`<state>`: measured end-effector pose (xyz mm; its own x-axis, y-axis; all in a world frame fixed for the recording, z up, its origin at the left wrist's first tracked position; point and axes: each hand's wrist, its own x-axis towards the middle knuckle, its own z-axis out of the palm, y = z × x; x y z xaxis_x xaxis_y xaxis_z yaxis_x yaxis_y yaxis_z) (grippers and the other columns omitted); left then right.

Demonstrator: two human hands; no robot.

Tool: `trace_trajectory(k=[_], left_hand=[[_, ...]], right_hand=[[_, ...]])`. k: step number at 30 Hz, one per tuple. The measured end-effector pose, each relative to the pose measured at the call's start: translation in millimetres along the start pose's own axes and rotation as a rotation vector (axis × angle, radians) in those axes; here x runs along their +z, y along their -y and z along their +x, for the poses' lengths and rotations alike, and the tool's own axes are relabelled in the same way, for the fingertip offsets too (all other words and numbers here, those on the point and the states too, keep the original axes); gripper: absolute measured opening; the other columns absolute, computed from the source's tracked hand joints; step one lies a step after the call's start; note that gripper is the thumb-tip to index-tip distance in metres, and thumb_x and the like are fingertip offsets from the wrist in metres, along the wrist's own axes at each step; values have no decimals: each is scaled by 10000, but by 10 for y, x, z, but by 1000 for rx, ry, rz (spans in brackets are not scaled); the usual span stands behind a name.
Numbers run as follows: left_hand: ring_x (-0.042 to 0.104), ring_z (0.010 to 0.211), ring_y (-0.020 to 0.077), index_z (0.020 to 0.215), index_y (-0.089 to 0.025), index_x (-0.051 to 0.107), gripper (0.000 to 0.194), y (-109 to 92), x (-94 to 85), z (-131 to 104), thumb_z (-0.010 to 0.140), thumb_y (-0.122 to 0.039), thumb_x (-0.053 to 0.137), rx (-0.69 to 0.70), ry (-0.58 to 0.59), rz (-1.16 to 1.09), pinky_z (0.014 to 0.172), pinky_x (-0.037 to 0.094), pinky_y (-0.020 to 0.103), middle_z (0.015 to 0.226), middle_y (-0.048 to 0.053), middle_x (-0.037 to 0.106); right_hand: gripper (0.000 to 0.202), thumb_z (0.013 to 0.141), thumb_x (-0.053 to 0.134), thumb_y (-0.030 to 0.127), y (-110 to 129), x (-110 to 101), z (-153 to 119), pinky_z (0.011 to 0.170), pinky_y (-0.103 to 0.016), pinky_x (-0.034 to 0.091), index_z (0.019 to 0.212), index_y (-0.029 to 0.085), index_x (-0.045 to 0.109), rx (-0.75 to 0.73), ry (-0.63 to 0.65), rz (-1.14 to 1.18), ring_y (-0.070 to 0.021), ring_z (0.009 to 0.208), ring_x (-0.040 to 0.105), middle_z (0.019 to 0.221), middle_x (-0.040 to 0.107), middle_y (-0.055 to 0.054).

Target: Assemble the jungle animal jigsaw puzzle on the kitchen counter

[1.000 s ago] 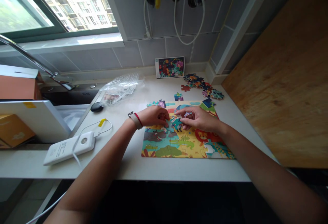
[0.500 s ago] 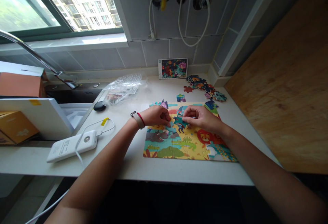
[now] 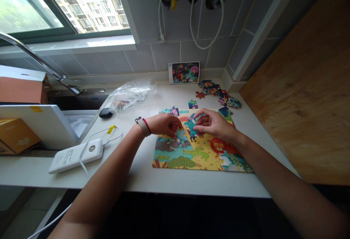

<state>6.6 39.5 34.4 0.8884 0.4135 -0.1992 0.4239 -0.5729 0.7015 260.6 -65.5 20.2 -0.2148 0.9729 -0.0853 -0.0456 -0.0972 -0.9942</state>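
A colourful animal jigsaw puzzle lies on the white counter, with a lion, a crocodile and a hippo on it. My left hand, wearing a watch and a red band, hovers over its left middle, thumb and fingers apart, with nothing visible between them. Over the puzzle's upper middle is my right hand, its fingers loosely curled and parted. Just left of those fingertips lies a teal puzzle piece; whether they still touch it, I cannot tell. A purple piece sits at the top left edge, partly beside my left hand.
Loose dark puzzle pieces are heaped at the back right. A red piece and a teal-purple piece lie nearby. A picture card leans on the wall. Clear plastic bags and a white power bank lie left.
My right fingers have parted from their pinch on the teal puzzle piece, which now lies flatter on the puzzle. My left thumb and fingers have spread apart slightly.
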Motion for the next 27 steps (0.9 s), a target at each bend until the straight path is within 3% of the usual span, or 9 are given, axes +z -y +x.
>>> trace_trajectory(k=[3, 12, 16, 20, 27], left_hand=[[645, 670, 137, 1036, -208, 780, 365, 14, 20, 22, 704, -310, 892, -20, -6, -52, 605, 461, 211, 786, -5, 731], [638, 649, 136, 1018, -173, 788, 321, 14, 34, 56, 718, -258, 867, -56, -16, -90, 594, 463, 215, 749, -3, 732], [636, 637, 130, 1002, -174, 798, 285, 28, 43, 59, 724, -212, 849, -41, -38, -97, 598, 467, 211, 740, -3, 734], [645, 638, 131, 988, -168, 802, 278, 22, 53, 69, 717, -196, 858, -55, -47, -90, 602, 467, 212, 740, -4, 736], [656, 664, 119, 986, -189, 809, 237, -8, 50, 78, 752, -200, 838, -52, -45, -49, 616, 453, 201, 773, -12, 747]], right_hand=[[493, 680, 926, 344, 2, 23, -21, 649, -329, 665, 1114, 214, 730, 74, 59, 3, -182, 644, 745, 745, 701, 30], [293, 760, 857, 362, -27, 193, -105, 526, -296, 621, 966, 188, 741, 163, 235, -127, -222, 592, 757, 690, 762, -33], [209, 810, 808, 364, -30, 214, -107, 455, -248, 549, 928, 199, 760, 121, 254, -331, -188, 511, 712, 640, 752, -23], [178, 839, 775, 363, -6, 226, -101, 490, -246, 531, 920, 204, 782, 37, 267, -461, -174, 527, 698, 641, 750, -22], [199, 871, 733, 382, -18, 242, -110, 539, -247, 515, 920, 190, 751, 73, 277, -553, -161, 547, 685, 642, 725, -13]])
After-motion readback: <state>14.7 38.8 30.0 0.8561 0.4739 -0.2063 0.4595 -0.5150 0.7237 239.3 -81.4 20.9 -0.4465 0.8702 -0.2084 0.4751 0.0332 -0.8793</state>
